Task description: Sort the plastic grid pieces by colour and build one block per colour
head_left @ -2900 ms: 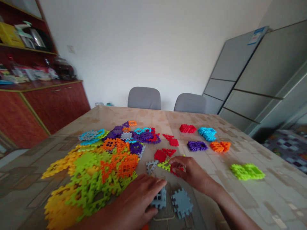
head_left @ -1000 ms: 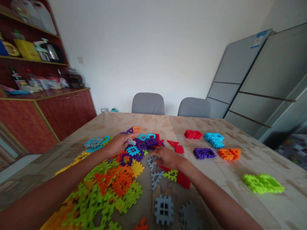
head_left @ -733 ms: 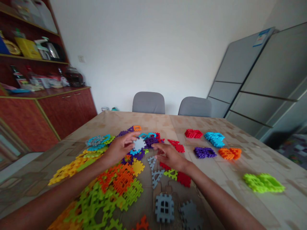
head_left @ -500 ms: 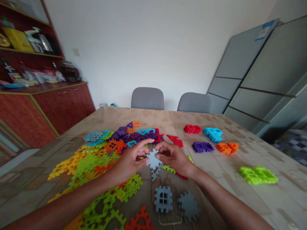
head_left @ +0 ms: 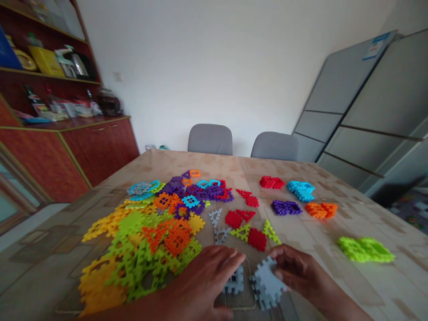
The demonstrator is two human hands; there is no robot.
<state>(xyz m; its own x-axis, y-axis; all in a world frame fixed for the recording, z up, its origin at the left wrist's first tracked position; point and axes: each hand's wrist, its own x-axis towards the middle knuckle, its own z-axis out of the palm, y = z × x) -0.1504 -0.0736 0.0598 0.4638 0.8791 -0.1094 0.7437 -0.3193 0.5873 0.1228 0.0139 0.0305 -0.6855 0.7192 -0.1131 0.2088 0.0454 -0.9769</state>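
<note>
My right hand pinches a grey toothed building tile between thumb and fingers. That solid tile is tilted over another grey tile, and I cannot tell whether they touch. My left hand is open, its fingers stretched out over a grey window tile and partly hiding it. Just beyond the hands lie two grey triangle pieces, a dark red square tile and light green triangle pieces.
A mixed heap of toothed tiles spreads over the table's left half. At right stand sorted stacks: red, light blue, purple, orange and light green. Two grey chairs stand behind the table.
Both hands have come down nearer me from above the table's middle. The grey tile they held together is now in my right hand at the grey pieces. My left hand has let go.
</note>
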